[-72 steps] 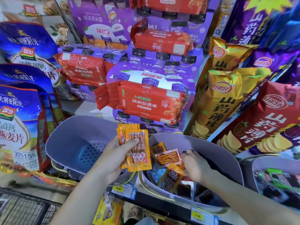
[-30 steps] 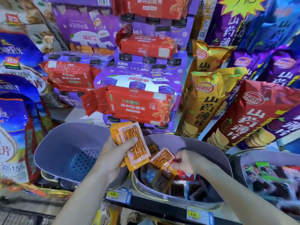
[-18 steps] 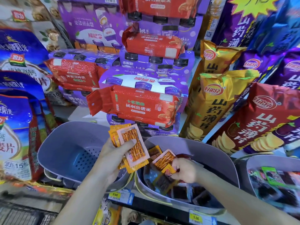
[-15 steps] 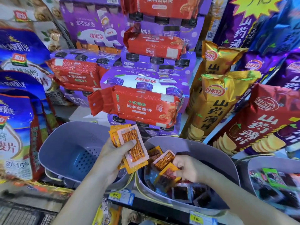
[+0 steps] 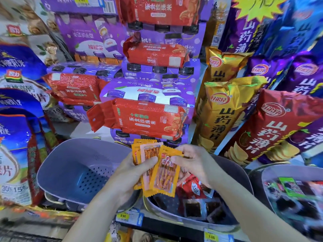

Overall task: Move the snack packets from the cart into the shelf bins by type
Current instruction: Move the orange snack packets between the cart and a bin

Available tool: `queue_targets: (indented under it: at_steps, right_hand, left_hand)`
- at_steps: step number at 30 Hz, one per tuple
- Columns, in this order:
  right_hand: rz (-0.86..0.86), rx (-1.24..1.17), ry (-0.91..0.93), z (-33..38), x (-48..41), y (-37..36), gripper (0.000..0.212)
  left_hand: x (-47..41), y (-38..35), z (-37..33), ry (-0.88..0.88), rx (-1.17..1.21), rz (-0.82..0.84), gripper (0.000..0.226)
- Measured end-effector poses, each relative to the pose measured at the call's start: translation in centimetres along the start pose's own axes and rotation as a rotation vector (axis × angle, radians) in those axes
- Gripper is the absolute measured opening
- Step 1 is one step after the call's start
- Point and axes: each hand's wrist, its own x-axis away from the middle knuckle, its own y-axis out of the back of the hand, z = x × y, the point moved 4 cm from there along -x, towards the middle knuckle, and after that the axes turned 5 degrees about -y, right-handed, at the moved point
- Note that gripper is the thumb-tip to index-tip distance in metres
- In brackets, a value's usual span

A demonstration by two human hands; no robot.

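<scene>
My left hand (image 5: pixel 129 175) grips a fanned stack of orange snack packets (image 5: pixel 148 154), thumb across their front. My right hand (image 5: pixel 194 163) pinches the top of another orange packet (image 5: pixel 164 177) and lays it against that stack. Both hands hover between two grey shelf bins. The left bin (image 5: pixel 73 172) has a perforated bottom and holds nothing that I can see. The middle bin (image 5: pixel 234 173) holds red packets (image 5: pixel 192 186) and dark brown packets (image 5: pixel 193 208).
A third bin (image 5: pixel 272 173) at the right holds dark and green packets. Behind the bins stand purple drink packs (image 5: pixel 148 91), red rice bags (image 5: pixel 145 117), tall chip bags (image 5: pixel 225 109) and blue oat bags (image 5: pixel 14 154). Price tags (image 5: pixel 129 217) line the shelf edge.
My right hand lifted an orange packet out of the middle bin and brought it up to the stack in my left hand. The view also shifted slightly closer.
</scene>
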Motion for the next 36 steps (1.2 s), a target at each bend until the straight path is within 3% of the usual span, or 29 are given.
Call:
queue_targets:
  at_steps: [3, 7, 9, 11, 14, 16, 20, 26, 32, 34, 36]
  right_hand:
    - [0.01, -0.05, 0.076, 0.8, 0.2, -1.0, 0.01]
    - [-0.044, -0.087, 0.028, -0.5, -1.0, -0.7, 0.018]
    - [-0.108, 0.161, 0.052, -1.9, -1.8, 0.6, 0.014]
    - [-0.142, 0.585, 0.098, -3.3, -2.3, 1.5, 0.022]
    - [-0.007, 1.038, 0.155, -5.5, -3.1, 1.0, 0.042]
    - [0.11, 1.249, 0.114, -7.4, -3.6, 0.1, 0.056]
    - [0.184, 1.561, 0.106, -9.6, -3.9, -1.2, 0.066]
    - [0.174, 1.616, 0.084, -10.1, -4.4, -1.6, 0.049]
    - [0.017, 1.335, 0.066, -8.8, -3.9, 0.0, 0.016]
    - [-0.036, 1.231, 0.028, -8.7, -4.0, 0.5, 0.023]
    - [-0.08, 1.095, -0.024, -8.8, -4.1, 0.5, 0.015]
  left_hand:
    - [0.3, -0.3, 0.3, -0.019, -0.004, 0.056, 0.063]
    - [0.2, 1.0, 0.7, -0.04, 0.01, -0.034, 0.066]
    - [0.1, 2.1, 0.7, -0.047, 0.031, -0.1, 0.067]
    - [0.1, 3.3, 0.6, -0.056, 0.052, -0.156, 0.067]
    - [0.0, 4.5, 0.6, -0.066, 0.077, -0.196, 0.06]
    - [0.0, 4.8, 0.6, -0.065, 0.08, -0.201, 0.057]
    - [0.1, 4.9, 0.6, -0.056, 0.073, -0.206, 0.058]
    - [0.1, 5.1, 0.9, -0.056, 0.073, -0.205, 0.064]
    - [0.0, 5.5, 0.8, -0.058, 0.072, -0.203, 0.064]
    - [-0.2, 5.6, 0.9, -0.054, 0.074, -0.206, 0.062]
    - [-0.4, 5.5, 0.9, -0.047, 0.078, -0.204, 0.057]
